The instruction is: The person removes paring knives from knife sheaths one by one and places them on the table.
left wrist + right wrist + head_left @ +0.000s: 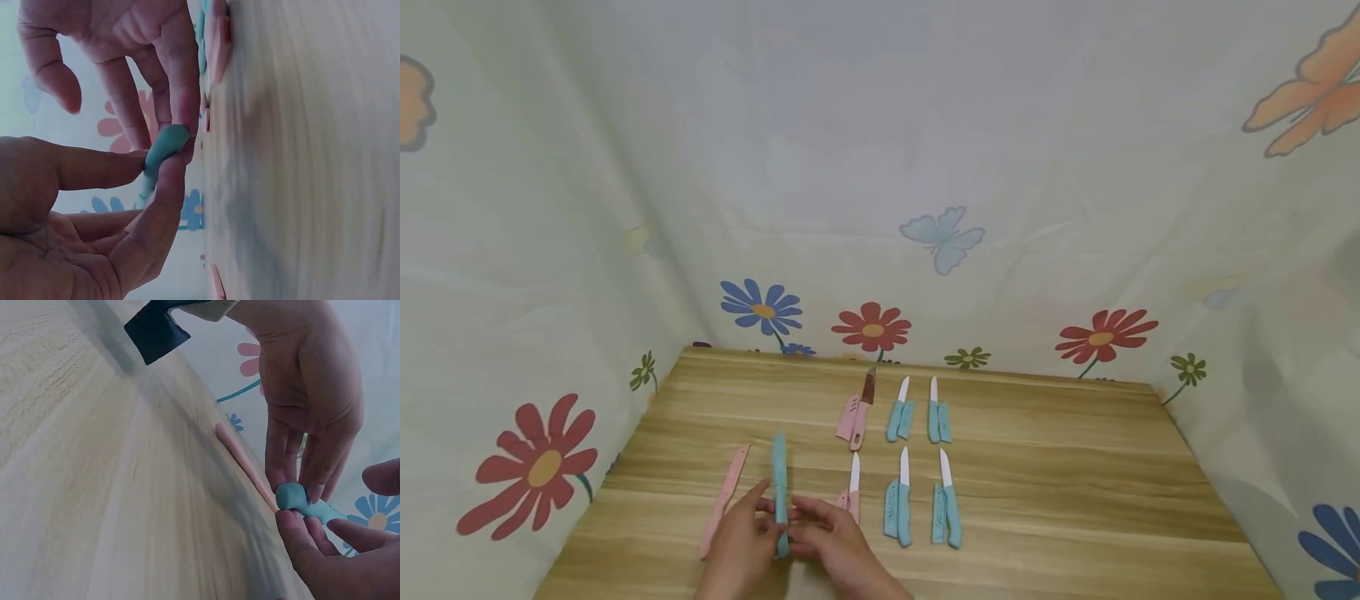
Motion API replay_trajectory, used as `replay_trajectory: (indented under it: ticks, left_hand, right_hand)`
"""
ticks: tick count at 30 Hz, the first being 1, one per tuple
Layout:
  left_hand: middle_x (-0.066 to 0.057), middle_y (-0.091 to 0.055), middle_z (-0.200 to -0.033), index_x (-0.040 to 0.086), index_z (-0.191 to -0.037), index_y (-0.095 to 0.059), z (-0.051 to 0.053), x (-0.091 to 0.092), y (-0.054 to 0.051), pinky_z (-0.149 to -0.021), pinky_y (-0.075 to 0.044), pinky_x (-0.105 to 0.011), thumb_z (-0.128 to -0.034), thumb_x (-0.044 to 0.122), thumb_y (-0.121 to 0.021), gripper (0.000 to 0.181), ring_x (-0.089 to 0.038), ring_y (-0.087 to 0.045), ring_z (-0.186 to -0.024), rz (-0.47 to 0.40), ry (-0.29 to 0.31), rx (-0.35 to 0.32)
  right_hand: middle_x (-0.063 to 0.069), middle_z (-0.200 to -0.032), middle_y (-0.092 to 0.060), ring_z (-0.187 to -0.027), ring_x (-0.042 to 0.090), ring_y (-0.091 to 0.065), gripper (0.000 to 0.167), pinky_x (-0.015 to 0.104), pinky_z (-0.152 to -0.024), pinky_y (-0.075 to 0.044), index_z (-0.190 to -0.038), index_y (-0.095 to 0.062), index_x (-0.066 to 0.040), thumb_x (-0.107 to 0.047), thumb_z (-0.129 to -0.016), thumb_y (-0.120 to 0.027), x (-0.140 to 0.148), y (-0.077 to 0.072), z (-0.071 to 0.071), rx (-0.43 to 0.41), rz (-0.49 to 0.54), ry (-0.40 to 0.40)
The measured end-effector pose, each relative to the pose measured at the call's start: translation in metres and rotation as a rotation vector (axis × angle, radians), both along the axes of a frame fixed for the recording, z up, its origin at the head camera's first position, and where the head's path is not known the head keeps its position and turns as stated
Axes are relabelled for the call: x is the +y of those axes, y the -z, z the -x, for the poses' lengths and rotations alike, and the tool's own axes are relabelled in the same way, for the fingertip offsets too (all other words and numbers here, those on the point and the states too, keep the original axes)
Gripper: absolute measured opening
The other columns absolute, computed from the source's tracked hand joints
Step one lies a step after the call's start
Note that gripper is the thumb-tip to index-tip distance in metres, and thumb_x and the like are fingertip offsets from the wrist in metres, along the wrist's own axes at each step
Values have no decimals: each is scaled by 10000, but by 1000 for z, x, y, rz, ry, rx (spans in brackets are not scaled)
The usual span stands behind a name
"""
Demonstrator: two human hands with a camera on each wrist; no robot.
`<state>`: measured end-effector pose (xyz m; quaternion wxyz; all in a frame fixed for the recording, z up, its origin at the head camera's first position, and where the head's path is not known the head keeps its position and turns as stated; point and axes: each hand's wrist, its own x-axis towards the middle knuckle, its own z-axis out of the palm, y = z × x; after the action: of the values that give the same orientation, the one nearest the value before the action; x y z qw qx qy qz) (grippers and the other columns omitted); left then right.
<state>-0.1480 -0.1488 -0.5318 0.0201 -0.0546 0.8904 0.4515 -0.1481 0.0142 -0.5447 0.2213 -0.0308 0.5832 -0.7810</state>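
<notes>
A light-blue knife [780,467] with its sheath over the blade points away from me, held up off the table. My left hand [741,537] pinches its handle between thumb and fingers. From the other side, my right hand [838,550] touches the handle [167,142] with its fingertips. Its fingers are fairly straight, and in the left wrist view its thumb [59,84] stands apart from the knife. Left of the hands lies a pink sheathed knife [727,500]. Just beyond the right hand is a pink knife [854,475] with bare blade, partly covered by the fingers.
Several light-blue knives [904,500] lie bare-bladed on the wooden table [1060,500], each beside its sheath. A pink knife [860,421] with a dark-looking blade lies at the back beside its pink sheath [847,417]. A flower-printed curtain [1037,167] encloses the table.
</notes>
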Motion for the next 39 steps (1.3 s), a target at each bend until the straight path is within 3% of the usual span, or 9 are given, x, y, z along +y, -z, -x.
replay_trajectory:
  ticks: [8, 19, 30, 39]
  left_hand:
    - [-141, -690, -1184, -61, -1482, -477, -1, 17, -3, -660, -601, -240, -870, -43, -725, 660, -236, -722, -988, -130, 57, -6]
    - [-184, -660, -1174, -86, -1401, -558, 0, 48, -8, -667, -606, -221, -891, -46, -704, 533, -266, -709, -996, -273, 136, 30]
    - [-179, -645, -1171, -47, -1409, -574, 3, 65, -7, -650, -621, -236, -934, 40, -724, 506, -258, -691, -1000, -337, 231, 22]
    - [-211, -635, -1183, -76, -1397, -567, 5, 78, -3, -617, -622, -255, -899, -44, -699, 516, -260, -678, -996, -401, 286, 27]
  right_hand:
    - [185, -1241, -640, -944, 162, -704, 499, 374, -907, -630, -1422, -536, 102, -25, -948, -624, 17, -3, 2, 26, -62, 56]
    - [128, -1172, -661, -906, 94, -638, 485, 193, -730, -552, -1375, -602, 75, -15, -899, -620, 43, -8, 1, 68, -177, 151]
    - [116, -1121, -663, -874, 94, -655, 399, 219, -737, -585, -1321, -627, 86, -59, -950, -652, 64, -8, 0, 41, -203, 222]
    - [69, -1064, -648, -883, 110, -630, 395, 243, -717, -593, -1301, -613, 100, -99, -967, -682, 77, -8, 0, 8, -205, 255]
